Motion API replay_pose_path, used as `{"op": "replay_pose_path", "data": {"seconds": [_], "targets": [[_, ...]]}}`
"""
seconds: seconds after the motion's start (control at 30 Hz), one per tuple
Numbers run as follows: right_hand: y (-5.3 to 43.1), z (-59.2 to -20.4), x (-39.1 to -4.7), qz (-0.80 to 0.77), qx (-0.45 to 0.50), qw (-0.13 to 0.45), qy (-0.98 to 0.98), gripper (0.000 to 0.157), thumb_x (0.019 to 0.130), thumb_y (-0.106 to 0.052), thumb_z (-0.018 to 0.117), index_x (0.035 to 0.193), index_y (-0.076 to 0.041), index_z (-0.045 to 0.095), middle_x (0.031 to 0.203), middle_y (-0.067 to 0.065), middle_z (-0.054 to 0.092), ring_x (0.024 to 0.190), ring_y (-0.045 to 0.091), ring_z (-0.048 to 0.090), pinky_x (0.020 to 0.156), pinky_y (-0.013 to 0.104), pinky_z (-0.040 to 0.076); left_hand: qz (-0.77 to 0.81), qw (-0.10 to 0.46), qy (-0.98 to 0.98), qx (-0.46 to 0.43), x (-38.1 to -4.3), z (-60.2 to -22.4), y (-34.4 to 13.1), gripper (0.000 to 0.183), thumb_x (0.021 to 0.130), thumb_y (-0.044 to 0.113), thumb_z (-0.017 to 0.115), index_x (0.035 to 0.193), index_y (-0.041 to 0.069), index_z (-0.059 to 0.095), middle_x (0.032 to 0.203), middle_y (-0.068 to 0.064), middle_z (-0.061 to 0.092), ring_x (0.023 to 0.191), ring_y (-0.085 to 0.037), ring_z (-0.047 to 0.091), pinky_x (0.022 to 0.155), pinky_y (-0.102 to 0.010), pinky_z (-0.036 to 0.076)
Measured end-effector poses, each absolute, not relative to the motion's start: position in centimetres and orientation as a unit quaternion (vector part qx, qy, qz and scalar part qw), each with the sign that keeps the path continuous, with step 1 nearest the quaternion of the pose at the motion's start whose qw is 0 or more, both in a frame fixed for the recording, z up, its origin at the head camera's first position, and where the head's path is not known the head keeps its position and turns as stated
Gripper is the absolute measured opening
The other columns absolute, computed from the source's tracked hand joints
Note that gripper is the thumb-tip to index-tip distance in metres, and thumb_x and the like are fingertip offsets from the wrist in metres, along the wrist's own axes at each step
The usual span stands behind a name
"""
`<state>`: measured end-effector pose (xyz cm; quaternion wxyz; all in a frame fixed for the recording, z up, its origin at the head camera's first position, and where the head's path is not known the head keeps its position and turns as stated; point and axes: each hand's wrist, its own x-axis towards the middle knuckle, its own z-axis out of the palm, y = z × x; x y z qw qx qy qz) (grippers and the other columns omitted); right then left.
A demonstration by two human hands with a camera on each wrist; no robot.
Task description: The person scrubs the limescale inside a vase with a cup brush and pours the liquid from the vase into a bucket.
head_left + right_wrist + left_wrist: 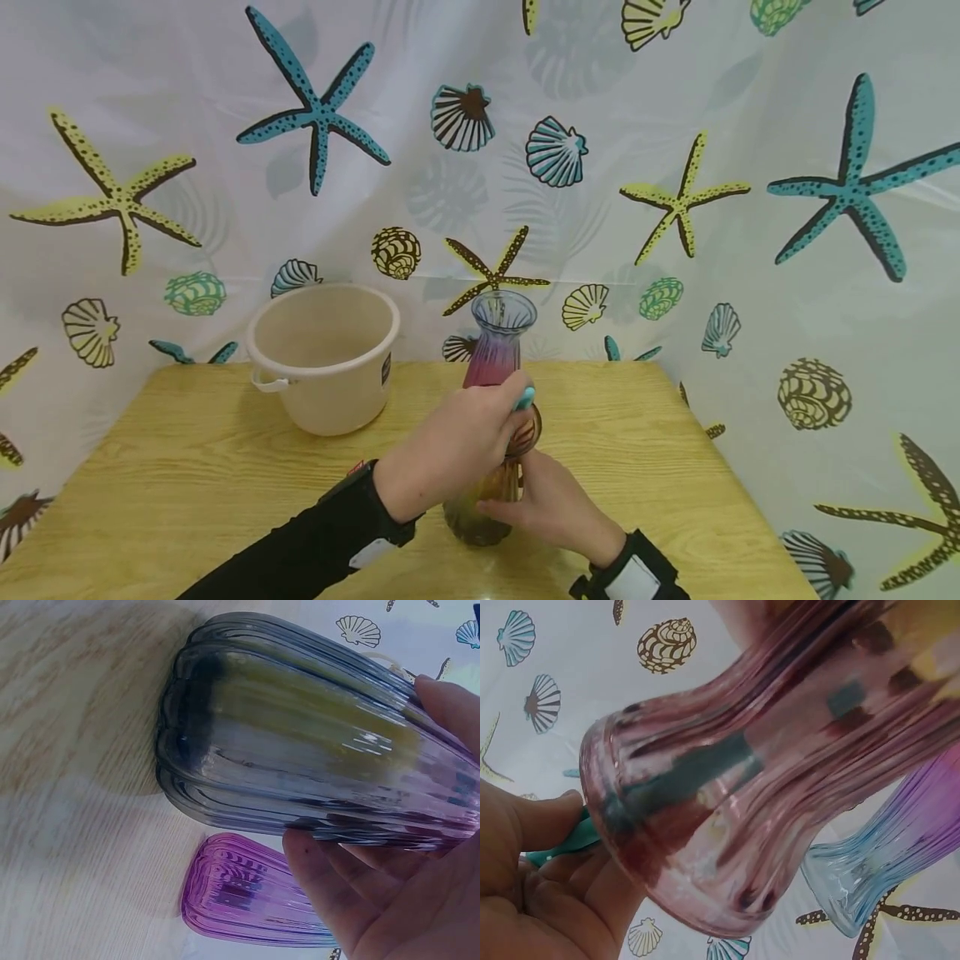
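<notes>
A ribbed glass vase (255,769), pinkish at its flared rim and smoky grey at its base, stands low over the table in front of me. My right hand (558,508) grips its lower body, thumb and fingers on opposite sides. At the mouth, my left hand (465,437) pinches the teal handle (574,836) of a brush. Through the glass, the handle runs down inside the vase, and a long yellow brush head (315,720) shows in the lower body. Just behind stands a second vase (504,333), clear blue at its rim and pink-purple below.
A cream plastic bucket (322,375) with a side handle stands at the back left of the wooden table (210,467). A white curtain (480,200) printed with starfish and shells hangs behind the table and along its sides.
</notes>
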<state>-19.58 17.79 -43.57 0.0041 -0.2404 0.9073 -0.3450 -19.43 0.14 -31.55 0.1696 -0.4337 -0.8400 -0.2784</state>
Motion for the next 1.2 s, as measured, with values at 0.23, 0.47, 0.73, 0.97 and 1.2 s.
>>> {"op": "replay_pose_path", "data": {"seconds": [0.23,0.47,0.73,0.97,1.2], "targets": [[17.6,-43.4,-19.4,-0.339,-0.236,-0.002,0.911,0.087,0.076,-0.057,0.071,0.144,-0.024,0.028,0.121,-0.008,0.057,0.098,0.006,0.054,0.075,0.036,0.051,-0.336,0.192,-0.813,-0.436,-19.8,-32.7,-0.1,0.007,0.099,0.010,0.050,0.098,0.009,0.044,0.066,0.003,0.043,0.053,-0.006,0.043,0.052,-0.019,0.041],[17.6,-43.4,-19.4,-0.346,-0.237,-0.004,0.908,0.088,0.077,-0.056,0.071,0.146,-0.025,0.026,0.127,-0.005,0.054,0.102,0.009,0.054,0.076,0.038,0.052,-0.431,0.184,-0.790,-0.396,-21.1,-33.5,-0.5,0.009,0.099,0.011,0.050,0.095,0.010,0.043,0.070,-0.004,0.053,0.051,-0.004,0.049,0.042,-0.018,0.038],[17.7,-43.8,-19.5,-0.352,-0.244,-0.003,0.904,0.090,0.077,-0.056,0.071,0.147,-0.028,0.021,0.125,-0.008,0.054,0.104,0.006,0.053,0.079,0.040,0.052,-0.441,0.180,-0.785,-0.396,-21.1,-33.6,0.0,0.006,0.099,0.011,0.051,0.098,0.009,0.045,0.072,-0.005,0.057,0.055,-0.006,0.054,0.043,-0.020,0.044],[17.8,-43.8,-19.5,-0.347,-0.251,-0.009,0.904,0.090,0.078,-0.056,0.071,0.147,-0.027,0.022,0.127,-0.008,0.054,0.104,0.006,0.052,0.078,0.038,0.052,-0.377,0.145,-0.825,-0.395,-20.8,-32.3,0.2,0.009,0.100,0.013,0.049,0.094,0.011,0.043,0.064,-0.001,0.043,0.050,-0.005,0.045,0.041,-0.016,0.036],[17.8,-43.8,-19.5,-0.340,-0.248,-0.012,0.907,0.088,0.077,-0.060,0.069,0.145,-0.025,0.026,0.120,-0.009,0.057,0.097,0.006,0.054,0.074,0.036,0.052,-0.302,0.147,-0.838,-0.429,-19.9,-31.4,0.5,0.010,0.099,0.014,0.051,0.095,0.011,0.042,0.061,0.003,0.044,0.050,-0.004,0.044,0.048,-0.017,0.039]]}}
